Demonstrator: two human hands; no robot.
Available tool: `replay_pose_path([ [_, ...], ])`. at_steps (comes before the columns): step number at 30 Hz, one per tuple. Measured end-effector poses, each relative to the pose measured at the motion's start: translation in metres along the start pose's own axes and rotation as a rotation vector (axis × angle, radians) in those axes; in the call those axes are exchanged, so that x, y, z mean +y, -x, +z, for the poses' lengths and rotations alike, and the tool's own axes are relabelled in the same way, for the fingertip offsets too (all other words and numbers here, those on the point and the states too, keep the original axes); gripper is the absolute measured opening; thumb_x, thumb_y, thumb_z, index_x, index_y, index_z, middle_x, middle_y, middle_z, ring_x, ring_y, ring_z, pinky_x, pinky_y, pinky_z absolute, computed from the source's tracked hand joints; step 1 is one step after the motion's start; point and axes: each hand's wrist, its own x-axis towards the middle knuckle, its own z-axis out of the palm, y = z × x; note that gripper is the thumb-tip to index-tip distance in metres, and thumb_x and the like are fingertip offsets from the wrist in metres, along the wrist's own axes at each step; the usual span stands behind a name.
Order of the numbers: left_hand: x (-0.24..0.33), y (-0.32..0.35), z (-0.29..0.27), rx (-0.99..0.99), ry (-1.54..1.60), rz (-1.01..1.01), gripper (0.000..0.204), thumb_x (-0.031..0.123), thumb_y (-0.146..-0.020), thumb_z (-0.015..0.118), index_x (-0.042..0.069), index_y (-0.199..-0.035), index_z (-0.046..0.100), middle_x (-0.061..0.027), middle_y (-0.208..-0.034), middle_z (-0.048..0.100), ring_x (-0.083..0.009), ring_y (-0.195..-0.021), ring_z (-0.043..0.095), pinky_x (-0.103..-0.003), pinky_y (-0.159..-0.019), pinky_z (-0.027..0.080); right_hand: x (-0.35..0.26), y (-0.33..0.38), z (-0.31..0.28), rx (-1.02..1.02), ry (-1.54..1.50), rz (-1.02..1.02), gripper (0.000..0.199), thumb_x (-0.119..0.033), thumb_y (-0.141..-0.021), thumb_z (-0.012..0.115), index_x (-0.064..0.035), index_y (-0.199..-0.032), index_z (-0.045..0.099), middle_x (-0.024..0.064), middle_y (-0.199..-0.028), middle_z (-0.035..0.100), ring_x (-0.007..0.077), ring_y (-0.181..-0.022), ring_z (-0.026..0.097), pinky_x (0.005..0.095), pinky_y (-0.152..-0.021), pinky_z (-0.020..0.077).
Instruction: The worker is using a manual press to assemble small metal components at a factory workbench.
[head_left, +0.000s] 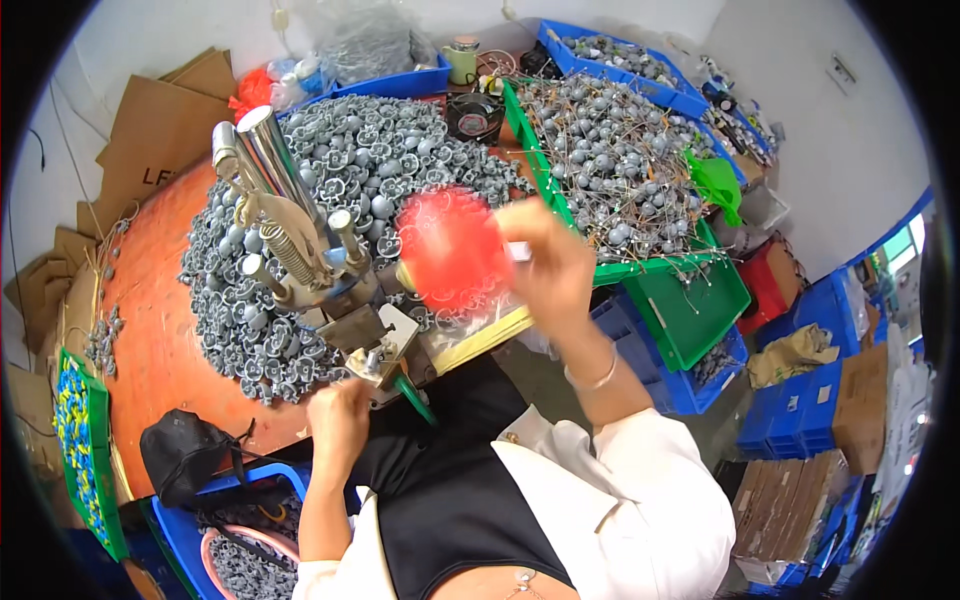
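A small hand press (300, 250) with chrome cylinders and a spring stands on an orange round table (160, 340). Around it lies a big heap of grey plastic parts (390, 160). My left hand (338, 420) is curled at the front of the press base, touching it; whether it holds a part is hidden. My right hand (550, 265) is raised over the table, gripping the handle of a red round scoop-like thing (452, 248), which is blurred by motion. A bracelet sits on that wrist.
A green tray (690, 300) at the right holds grey parts with wire leads (620, 170). Blue bins (800, 410) stack at the right and back. A black bag (185, 455) and a blue bin with a pink bowl (240, 560) sit lower left. Cardboard (150, 130) leans at the left.
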Motion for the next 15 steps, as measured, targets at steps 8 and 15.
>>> replay_pose_path([
  [8,0.011,0.025,-0.067,-0.113,1.393,-0.415,0.025,0.017,-0.091,0.056,-0.005,-0.080,0.062,-0.0091,-0.056,0.059,-0.0152,-0.042,0.052,-0.023,-0.039,0.040,0.144,-0.051,-0.196,-0.020,1.637,0.219,0.021,-0.017,-0.083,0.052,-0.0025,-0.076,0.066,0.0172,-0.077,0.065,0.0348,-0.071,0.065,0.0462,-0.066,0.0518],
  [15,-0.134,-0.015,-0.173,0.997,0.217,-0.300,0.044,0.013,-0.094,0.054,-0.008,-0.132,0.044,-0.0165,-0.120,0.059,-0.0222,-0.110,0.057,-0.030,-0.097,0.041,0.137,-0.058,-0.221,-0.190,1.727,0.170,0.013,-0.024,-0.081,0.062,-0.0136,-0.085,0.070,0.0093,-0.088,0.065,0.0298,-0.083,0.063,0.0417,-0.070,0.0501],
])
